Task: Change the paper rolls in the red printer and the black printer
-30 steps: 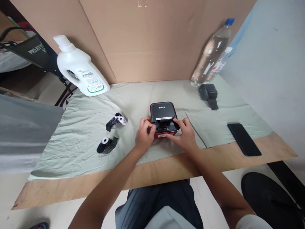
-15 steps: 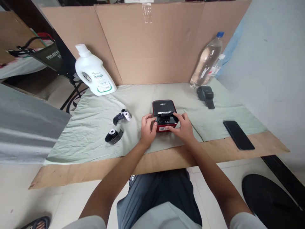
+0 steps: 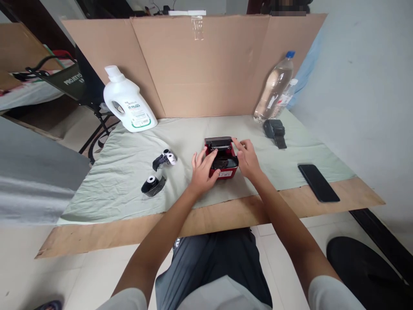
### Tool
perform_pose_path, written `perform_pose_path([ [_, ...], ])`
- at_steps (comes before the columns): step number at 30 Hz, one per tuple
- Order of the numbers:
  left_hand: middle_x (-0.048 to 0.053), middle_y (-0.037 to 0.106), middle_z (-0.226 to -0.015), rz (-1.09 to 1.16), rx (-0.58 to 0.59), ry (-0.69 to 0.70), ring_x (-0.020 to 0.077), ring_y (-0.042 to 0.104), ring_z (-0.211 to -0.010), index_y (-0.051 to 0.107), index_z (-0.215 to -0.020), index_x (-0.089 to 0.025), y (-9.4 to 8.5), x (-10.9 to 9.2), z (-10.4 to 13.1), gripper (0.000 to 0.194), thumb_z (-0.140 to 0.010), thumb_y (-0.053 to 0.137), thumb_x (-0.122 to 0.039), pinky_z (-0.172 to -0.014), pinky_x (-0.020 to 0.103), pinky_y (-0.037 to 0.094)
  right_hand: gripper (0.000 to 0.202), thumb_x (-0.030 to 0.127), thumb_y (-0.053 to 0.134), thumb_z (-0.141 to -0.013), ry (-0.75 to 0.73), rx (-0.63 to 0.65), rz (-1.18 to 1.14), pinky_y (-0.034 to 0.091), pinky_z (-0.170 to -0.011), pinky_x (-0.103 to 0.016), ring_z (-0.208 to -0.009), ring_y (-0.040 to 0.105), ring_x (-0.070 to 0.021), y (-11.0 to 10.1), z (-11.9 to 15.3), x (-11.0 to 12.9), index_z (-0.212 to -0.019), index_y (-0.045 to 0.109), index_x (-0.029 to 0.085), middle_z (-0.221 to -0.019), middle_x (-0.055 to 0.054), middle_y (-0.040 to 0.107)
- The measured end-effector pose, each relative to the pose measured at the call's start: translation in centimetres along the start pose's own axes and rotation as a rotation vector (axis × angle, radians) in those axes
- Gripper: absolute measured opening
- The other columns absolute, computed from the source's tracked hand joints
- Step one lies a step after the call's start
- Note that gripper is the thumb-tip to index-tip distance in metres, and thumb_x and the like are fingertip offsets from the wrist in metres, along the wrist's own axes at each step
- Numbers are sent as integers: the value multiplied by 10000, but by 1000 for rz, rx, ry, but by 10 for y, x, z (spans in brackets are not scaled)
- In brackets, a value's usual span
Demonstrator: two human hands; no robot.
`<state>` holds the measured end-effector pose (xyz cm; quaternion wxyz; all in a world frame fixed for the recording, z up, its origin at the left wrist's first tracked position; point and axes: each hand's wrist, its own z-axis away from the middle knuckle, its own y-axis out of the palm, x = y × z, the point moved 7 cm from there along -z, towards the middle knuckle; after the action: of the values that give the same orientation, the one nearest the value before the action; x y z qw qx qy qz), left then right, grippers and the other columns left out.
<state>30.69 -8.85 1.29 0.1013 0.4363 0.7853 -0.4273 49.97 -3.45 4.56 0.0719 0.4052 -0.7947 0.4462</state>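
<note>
On the green cloth sits a small red and black label printer (image 3: pixel 227 174), its black lid (image 3: pixel 219 141) raised and its inside showing. My left hand (image 3: pixel 203 173) grips the printer's left side, thumb by the front wall and a finger reaching over the opening. At the right edge of the lid, my right hand (image 3: pixel 247 160) has its index finger against the lid and its other fingers curled. Left of the printer lie a small white paper roll with black wrapping (image 3: pixel 164 159) and a black-wrapped roll (image 3: pixel 152 185). The bottom of the printer's compartment is partly hidden by my left hand.
A white detergent bottle (image 3: pixel 130 103) stands at the back left before a cardboard panel (image 3: pixel 206 69). Clear plastic bottles (image 3: pixel 274 88) stand at the back right, with a black object with a strap-like tail (image 3: pixel 275 132) before them. A black phone (image 3: pixel 318 183) lies near the right edge.
The printer's black lid has swung up and back, uncovering the inside. My right hand has moved up with the lid's edge, and my left fingers have shifted over the opening.
</note>
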Motion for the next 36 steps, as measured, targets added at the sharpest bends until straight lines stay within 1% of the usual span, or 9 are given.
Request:
perform_pose_path([
  [5,130,681,-1409,-36,64,44,329,484,-1473,555,-1487,-235,10,-6,7,553,-975,552,-443,-1298,574,75,797,696,120,-1049,55,-37,-53,441,-1129,-506,-1208,562,-280,10,-51,-17,-1485,615,248,-1246,-132,563],
  [9,143,701,-1361,-63,23,88,329,547,-1407,566,-1450,-208,7,-13,12,536,-944,583,-387,-1279,562,147,607,592,343,-1057,90,-160,-98,544,-930,-399,-929,620,-215,10,-49,-18,-1407,640,196,-1175,-118,640],
  [11,144,709,-1348,-70,12,136,319,574,-1377,549,-1455,-197,6,-18,13,542,-941,586,-363,-1275,554,155,473,479,425,-1040,102,-134,-94,548,-852,-363,-819,618,-198,12,-44,-14,-1263,707,172,-1077,-101,699],
  [14,141,711,-1360,-83,16,163,310,588,-1361,545,-1456,-191,6,-22,13,536,-945,569,-352,-1277,553,145,339,298,475,-1003,99,218,-72,531,-902,-328,-898,687,-202,32,-51,-3,-1124,767,175,-1046,-80,780],
  [19,128,719,-1365,-97,51,158,308,577,-1376,563,-1447,-201,9,-23,14,522,-953,542,-370,-1276,556,155,434,90,498,-918,108,829,314,496,-944,-310,-1139,706,-237,64,-69,20,-1224,777,221,-1276,-90,770],
  [24,131,727,-1353,-93,26,190,309,575,-1376,571,-1443,-193,5,-24,15,516,-953,547,-352,-1264,559,173,321,166,623,-887,174,1098,563,510,-801,-340,-1016,736,-306,76,-70,37,-1166,783,164,-1135,-177,784],
  [29,140,705,-1385,-89,4,177,306,562,-1383,606,-1406,-206,-1,-24,14,490,-956,535,-385,-1254,546,207,298,112,610,-883,125,1022,346,506,-856,-299,-1051,709,-265,70,-66,25,-1140,759,142,-1167,-150,775],
  [33,156,695,-1365,-50,-122,130,316,579,-1336,633,-1329,-207,-20,-17,13,459,-968,509,-463,-1202,540,295,318,63,552,-874,121,788,19,507,-894,-313,-983,670,-223,45,-60,18,-1136,717,132,-1106,-106,761],
  [36,158,686,-1319,0,-241,109,308,607,-1258,620,-1313,-208,-42,-10,12,480,-1001,458,-534,-1119,514,399,279,189,510,-960,124,571,-201,521,-855,-351,-905,636,-214,25,-56,33,-1169,689,145,-1034,-77,723],
])
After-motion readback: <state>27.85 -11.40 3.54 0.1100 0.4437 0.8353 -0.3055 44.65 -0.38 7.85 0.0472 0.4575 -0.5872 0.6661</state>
